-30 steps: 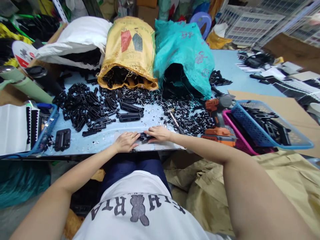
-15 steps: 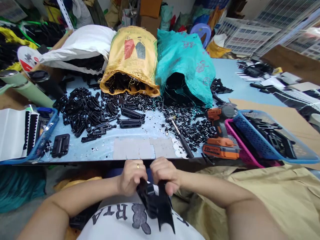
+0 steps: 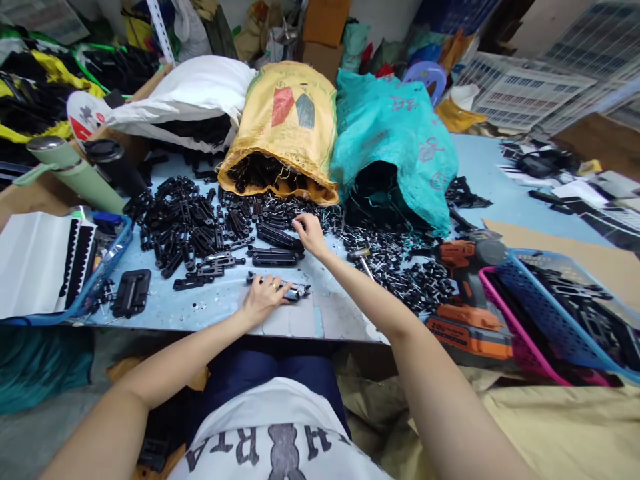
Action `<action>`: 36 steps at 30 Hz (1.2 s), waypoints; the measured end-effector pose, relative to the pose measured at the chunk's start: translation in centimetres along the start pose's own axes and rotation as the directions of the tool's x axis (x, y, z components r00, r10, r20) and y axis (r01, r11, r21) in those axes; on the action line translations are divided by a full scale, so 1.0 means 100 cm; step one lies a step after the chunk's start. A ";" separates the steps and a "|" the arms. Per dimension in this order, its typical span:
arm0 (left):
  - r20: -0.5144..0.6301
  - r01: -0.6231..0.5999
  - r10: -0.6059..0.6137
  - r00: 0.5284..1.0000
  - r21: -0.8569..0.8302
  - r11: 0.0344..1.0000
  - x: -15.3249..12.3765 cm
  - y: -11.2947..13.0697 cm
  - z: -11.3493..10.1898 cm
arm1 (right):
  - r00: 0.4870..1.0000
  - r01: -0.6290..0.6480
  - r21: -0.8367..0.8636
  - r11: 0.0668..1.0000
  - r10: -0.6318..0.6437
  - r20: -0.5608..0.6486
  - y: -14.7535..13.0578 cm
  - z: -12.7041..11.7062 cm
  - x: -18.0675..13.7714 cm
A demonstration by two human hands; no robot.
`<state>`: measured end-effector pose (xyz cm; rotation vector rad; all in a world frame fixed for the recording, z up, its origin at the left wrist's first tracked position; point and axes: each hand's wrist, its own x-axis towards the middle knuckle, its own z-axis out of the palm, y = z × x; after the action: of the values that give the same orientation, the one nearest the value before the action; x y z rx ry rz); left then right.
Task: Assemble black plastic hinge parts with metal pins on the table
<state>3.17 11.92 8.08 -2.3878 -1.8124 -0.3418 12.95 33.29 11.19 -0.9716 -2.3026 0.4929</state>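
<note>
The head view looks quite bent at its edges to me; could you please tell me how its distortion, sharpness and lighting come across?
Head view: strong wide-angle bending, the table edge curving; light even and soft, no harsh shadows or glare; left hand and right hand fairly sharp, far shelves softer.

Table top: pale blue; loose plastic parts: black. Sacks: yellow sack, teal sack, white sack. Drill: orange and black; baskets: blue basket, pink basket

Your one head camera looks forward and steeply down, close over the bench, facing its far sacks.
</note>
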 end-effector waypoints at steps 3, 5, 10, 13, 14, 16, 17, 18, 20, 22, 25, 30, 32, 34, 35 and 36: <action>0.019 0.119 -0.119 0.993 -0.002 0.993 0.028 -0.014 0.002 | 0.997 -0.001 -0.132 0.991 0.011 0.074 0.000 0.017 0.059; 0.000 0.166 -0.166 0.986 -0.006 0.986 0.040 -0.023 -0.002 | 0.994 -0.040 -0.201 0.979 0.060 0.095 -0.008 0.035 0.096; -0.168 0.408 -0.407 0.898 -0.033 0.912 0.041 -0.072 -0.025 | 0.965 -0.177 -0.359 0.917 0.233 0.122 -0.023 0.075 0.165; -0.225 0.737 -0.725 0.651 -0.039 0.675 0.042 -0.132 -0.040 | 0.962 -0.147 -0.362 0.920 0.218 0.162 -0.027 0.087 0.183; -0.230 0.829 -0.813 0.536 -0.043 0.558 0.044 -0.154 -0.044 | 0.966 -0.126 -0.356 0.926 0.196 0.170 -0.027 0.088 0.185; -0.172 0.927 -0.918 0.358 -0.050 0.371 0.050 -0.195 -0.049 | 0.972 -0.086 -0.359 0.929 0.158 0.176 -0.029 0.084 0.183; -0.118 0.950 -0.946 0.302 -0.044 0.309 0.053 -0.211 -0.049 | 0.975 -0.064 -0.363 0.929 0.136 0.174 -0.030 0.079 0.178; -0.060 0.964 -0.964 0.260 -0.034 0.263 0.055 -0.224 -0.048 | 0.981 -0.034 -0.364 0.931 0.101 0.167 -0.030 0.072 0.168; 0.024 0.977 -0.977 0.212 -0.025 0.211 0.060 -0.238 -0.045 | 0.990 0.069 -0.341 0.938 -0.022 0.140 -0.032 0.053 0.136; 0.047 0.983 -0.982 0.184 -0.034 0.182 0.062 -0.240 -0.041 | 0.972 0.233 -0.285 0.930 -0.213 0.100 -0.032 0.028 0.084; 0.021 0.984 -0.985 0.169 -0.060 0.168 0.058 -0.229 -0.039 | 0.870 0.493 -0.195 0.848 -0.483 0.099 -0.026 -0.013 -0.017; -0.123 0.952 -0.950 0.286 -0.080 0.297 0.034 -0.205 -0.050 | 0.774 0.632 -0.257 0.731 -0.582 0.249 0.001 -0.070 -0.165; -0.275 0.890 -0.872 0.405 -0.099 0.445 0.022 -0.194 -0.058 | 0.771 0.631 -0.252 0.734 -0.558 0.306 0.008 -0.082 -0.199; -0.447 0.794 -0.756 0.479 -0.146 0.589 0.011 -0.178 -0.065 | 0.791 0.597 -0.221 0.771 -0.520 0.323 0.004 -0.081 -0.217; -0.530 0.731 -0.688 0.496 -0.174 0.660 0.006 -0.167 -0.067 | 0.811 0.565 -0.217 0.796 -0.490 0.319 -0.001 -0.077 -0.222; -0.601 0.650 -0.613 0.512 -0.195 0.734 0.001 -0.155 -0.067 | 0.834 0.529 -0.221 0.819 -0.454 0.312 -0.008 -0.070 -0.223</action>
<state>-12.39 14.70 14.04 -1.1769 -2.1690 -1.0108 29.55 17.03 8.62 -0.4036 -2.7845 0.0387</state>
